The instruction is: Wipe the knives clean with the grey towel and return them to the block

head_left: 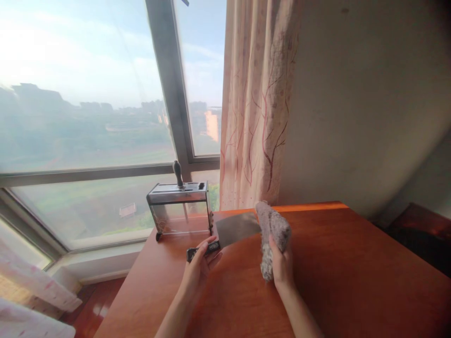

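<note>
My left hand (pixel 203 257) is closed round the black handle of a cleaver (pixel 237 229). Its wide grey blade points right, above the tabletop. A fluffy grey cloth (pixel 274 227) is bunched in my right hand (pixel 282 265), whose fingers are closed on it. The cloth hangs at the blade's far end; whether it touches the steel there I cannot tell. Just behind my left hand stands a see-through knife block (pixel 180 188) with a metal top. A dark-handled rod, seemingly a sharpening steel (pixel 178 174), is upright in its top.
The reddish-brown wooden table (pixel 338 281) runs under both hands. Beyond its left side are a large window (pixel 88 117) and its sill (pixel 95 263). A patterned curtain (pixel 257 108) hangs behind the table, beside a plain wall (pixel 352 112).
</note>
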The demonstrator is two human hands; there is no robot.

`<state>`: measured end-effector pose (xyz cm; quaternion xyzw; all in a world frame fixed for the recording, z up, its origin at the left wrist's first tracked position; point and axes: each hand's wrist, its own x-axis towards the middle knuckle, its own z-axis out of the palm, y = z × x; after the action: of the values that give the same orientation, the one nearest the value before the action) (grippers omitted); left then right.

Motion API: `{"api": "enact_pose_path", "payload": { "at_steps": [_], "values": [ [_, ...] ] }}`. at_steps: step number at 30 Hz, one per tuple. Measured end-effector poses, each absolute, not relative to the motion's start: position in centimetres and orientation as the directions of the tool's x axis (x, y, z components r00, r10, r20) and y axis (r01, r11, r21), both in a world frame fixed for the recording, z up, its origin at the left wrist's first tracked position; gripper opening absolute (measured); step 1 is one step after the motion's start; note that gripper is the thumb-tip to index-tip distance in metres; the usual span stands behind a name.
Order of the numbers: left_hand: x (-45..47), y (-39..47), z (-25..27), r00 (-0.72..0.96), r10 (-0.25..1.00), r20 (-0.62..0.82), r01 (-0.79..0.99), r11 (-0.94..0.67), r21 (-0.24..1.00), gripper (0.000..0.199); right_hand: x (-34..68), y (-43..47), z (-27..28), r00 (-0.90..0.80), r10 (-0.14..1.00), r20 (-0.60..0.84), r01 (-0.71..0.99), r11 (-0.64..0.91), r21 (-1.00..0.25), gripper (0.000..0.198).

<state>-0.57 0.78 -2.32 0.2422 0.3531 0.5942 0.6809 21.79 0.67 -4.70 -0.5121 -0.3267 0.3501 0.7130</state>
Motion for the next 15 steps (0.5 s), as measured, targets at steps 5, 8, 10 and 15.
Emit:
{"api": "enact_pose_path", "payload": {
  "at_steps": [5,8,10,15],
  "values": [
    [-0.3,1.0,-2.7,-0.006,0.987,-0.159,-0.654,0.116,0.748,0.034,21.1,0.5,-5.1,0.539,0.706,0.460,0.294,0.354,-0.888,0.052],
    [0.4,0.6,-2.6,-0.001,0.993,-0.120,-0.661,0.089,0.745,0.035,19.1,0.2,-5.5,0.199,0.715,0.670,0.635,0.427,-0.644,0.062],
    [0.9,0.2,-2.4,0.021,0.995,-0.097,-0.648,0.087,0.757,0.036,17.7,-0.3,-5.6,0.007,0.750,0.661,0.749,0.434,-0.501,0.070],
    [1.0,-0.3,-2.1,0.023,0.995,-0.098,-0.608,0.092,0.789,0.035,15.8,-2.0,-4.6,-0.198,0.751,0.630,0.777,0.512,-0.367,0.079]
  ]
}}
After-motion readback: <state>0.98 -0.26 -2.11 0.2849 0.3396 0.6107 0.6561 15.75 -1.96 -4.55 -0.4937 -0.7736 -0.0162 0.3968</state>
